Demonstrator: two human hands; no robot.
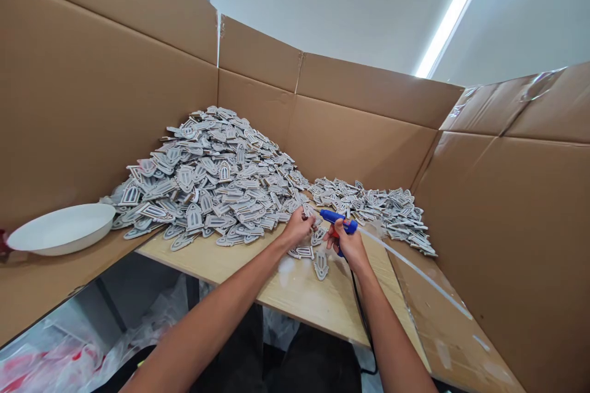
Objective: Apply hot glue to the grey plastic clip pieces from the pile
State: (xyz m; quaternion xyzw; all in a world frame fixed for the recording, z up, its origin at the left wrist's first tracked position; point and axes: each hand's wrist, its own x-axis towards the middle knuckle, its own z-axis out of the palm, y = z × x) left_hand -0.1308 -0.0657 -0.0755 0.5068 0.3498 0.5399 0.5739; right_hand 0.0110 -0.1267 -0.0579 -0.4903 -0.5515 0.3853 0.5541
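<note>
In my right hand is a blue glue gun with a red trigger, its nozzle pointing left toward my left hand. The fingers of my left hand are pinched on a small grey arched piece, right at the nozzle. Several similar pieces lie on the wooden board just below the hands, one of them a loose piece nearest the front. A black cord hangs from the gun down over the board's front edge.
A large heap of grey arched pieces rises at the back left, a lower heap at the back right. A white bowl stands at the left. Cardboard walls surround the wooden board. Plastic bags lie below left.
</note>
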